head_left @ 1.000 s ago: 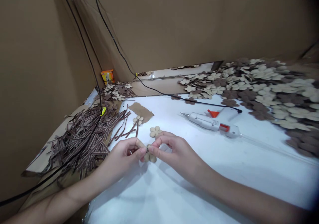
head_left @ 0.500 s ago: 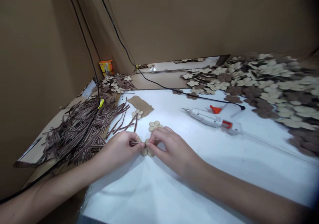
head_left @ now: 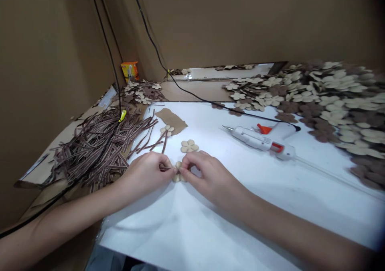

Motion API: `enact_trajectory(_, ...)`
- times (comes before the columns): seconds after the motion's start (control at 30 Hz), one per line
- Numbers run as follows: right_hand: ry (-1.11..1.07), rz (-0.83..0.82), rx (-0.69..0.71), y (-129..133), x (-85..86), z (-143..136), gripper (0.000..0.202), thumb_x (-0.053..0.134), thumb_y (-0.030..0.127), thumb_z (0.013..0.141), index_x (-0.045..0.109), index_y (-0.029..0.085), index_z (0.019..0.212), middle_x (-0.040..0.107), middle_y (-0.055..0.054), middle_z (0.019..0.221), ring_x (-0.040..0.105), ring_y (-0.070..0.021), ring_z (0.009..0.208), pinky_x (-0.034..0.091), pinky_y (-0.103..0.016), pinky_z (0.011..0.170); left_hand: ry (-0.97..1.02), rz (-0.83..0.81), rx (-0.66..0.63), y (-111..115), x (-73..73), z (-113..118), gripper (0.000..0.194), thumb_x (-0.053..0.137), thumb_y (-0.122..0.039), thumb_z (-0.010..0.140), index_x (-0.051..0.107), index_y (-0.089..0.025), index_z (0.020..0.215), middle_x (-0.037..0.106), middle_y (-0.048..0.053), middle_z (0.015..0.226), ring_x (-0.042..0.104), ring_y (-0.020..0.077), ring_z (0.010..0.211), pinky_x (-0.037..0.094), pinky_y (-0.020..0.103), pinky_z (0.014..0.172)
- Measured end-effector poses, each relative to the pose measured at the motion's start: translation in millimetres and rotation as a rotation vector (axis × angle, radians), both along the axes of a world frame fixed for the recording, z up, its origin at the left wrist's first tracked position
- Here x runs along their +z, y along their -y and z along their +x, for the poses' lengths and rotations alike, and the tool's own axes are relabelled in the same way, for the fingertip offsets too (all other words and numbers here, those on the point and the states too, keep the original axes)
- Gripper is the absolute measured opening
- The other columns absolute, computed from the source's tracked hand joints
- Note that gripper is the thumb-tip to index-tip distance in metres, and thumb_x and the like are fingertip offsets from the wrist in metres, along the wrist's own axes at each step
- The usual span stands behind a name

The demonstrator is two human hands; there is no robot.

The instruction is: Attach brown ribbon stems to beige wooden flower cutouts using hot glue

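One ribbon (head_left: 164, 168) runs crosswise, pointing right to a flower (head_left: 178, 177); left hand (head_left: 149, 170) pinches it, right hand (head_left: 207, 175) the flower.

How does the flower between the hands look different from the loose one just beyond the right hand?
The near flower is partly covered by fingers; the far flower lies unheld, almost fully visible. A brown strip reaches toward the near flower; none shows at the far flower. Both are beige with rounded petals.

Flower pieces (head_left: 337, 116) look matt and felt-like, ribbons (head_left: 87, 142) woven, the worktop (head_left: 195, 223) smooth, the glue gun (head_left: 251, 137) plastic with a metal nozzle (head_left: 227, 128), the walls (head_left: 225, 26) matt cardboard.
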State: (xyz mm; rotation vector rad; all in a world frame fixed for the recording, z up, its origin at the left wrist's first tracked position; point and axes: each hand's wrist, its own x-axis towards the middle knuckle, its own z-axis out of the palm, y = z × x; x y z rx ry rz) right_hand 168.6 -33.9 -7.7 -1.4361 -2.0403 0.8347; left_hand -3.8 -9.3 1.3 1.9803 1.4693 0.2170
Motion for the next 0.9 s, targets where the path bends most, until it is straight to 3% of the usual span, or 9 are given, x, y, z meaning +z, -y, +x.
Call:
enact_trajectory(0.37,0.015,0.002,-0.003,-1.4,-1.3,-1.1,0.013,0.049,0.013,0.075,0.053,0.02,0.066,0.057,0.001,0.068,0.052,-0.0156,0.071,0.039,-0.026,0.062,-0.057,0.059,0.015,6.3,5.6,5.5,0.022,0.052,-0.036,0.074,0.058,-0.02,0.06,0.057,-0.002,0.058,0.047,0.0139,0.058,0.027,0.023,0.05)
enact_trajectory(0.67,0.022,-0.018,0.014,-2.4,-0.2,-1.3,0.013,0.05,0.014,0.076,0.055,0.02,0.066,0.058,-0.001,0.071,0.052,-0.0178,0.075,0.04,-0.029,0.064,0.015,-0.007,-0.02,1.2,-0.3,-0.7,0.023,0.054,-0.039,0.073,0.064,-0.02,0.066,0.06,-0.001,0.06,0.05,0.0139,0.057,0.029,0.023,0.051)
enact_trajectory(0.9,0.049,-0.011,0.017,-4.1,-2.0,-2.2,0.013,0.05,0.012,0.075,0.053,0.02,0.066,0.057,-0.001,0.071,0.052,-0.0173,0.074,0.039,-0.028,0.063,-0.062,0.044,0.004,4.6,3.0,3.5,0.022,0.052,-0.036,0.073,0.062,-0.021,0.062,0.059,-0.001,0.059,0.05,0.0143,0.058,0.027,0.023,0.049)
